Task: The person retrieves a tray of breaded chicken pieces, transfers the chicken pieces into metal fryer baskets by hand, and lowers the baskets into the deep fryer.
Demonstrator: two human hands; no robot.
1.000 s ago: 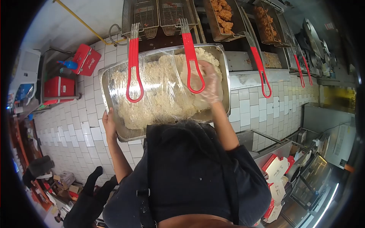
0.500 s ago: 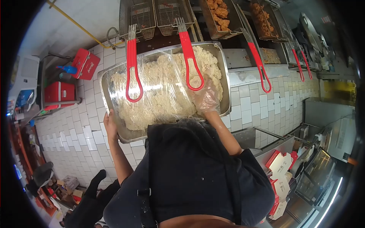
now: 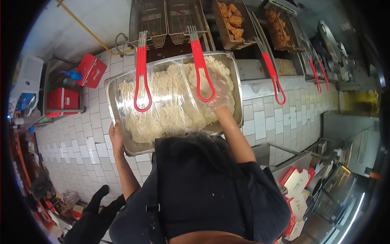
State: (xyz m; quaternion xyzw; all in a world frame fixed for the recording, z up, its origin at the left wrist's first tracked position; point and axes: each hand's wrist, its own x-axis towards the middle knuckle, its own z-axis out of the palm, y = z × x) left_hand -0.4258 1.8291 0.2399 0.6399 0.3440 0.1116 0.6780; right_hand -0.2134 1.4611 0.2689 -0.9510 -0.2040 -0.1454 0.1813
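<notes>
Two hands come up on my head feed, both at one metal tray full of pale, crumbly breading. On my left side, the left hand is curled onto the tray's near left corner, thumb along the rim, gripping the edge. The right hand wears a clear plastic glove and is at the breading in the tray's right part; its fingers are blurred and partly masked by a red handle, so I cannot tell how far they are open or whether they have hold of any crumbs. Directly around and beyond that hand lies the loose breading, while clear film covers the left and middle of the heap, its edge just left of the glove. Well to the right of the left hand, the same breading sits inside the tray walls. Two red handles from the fryer baskets hang over the tray from its far side.
</notes>
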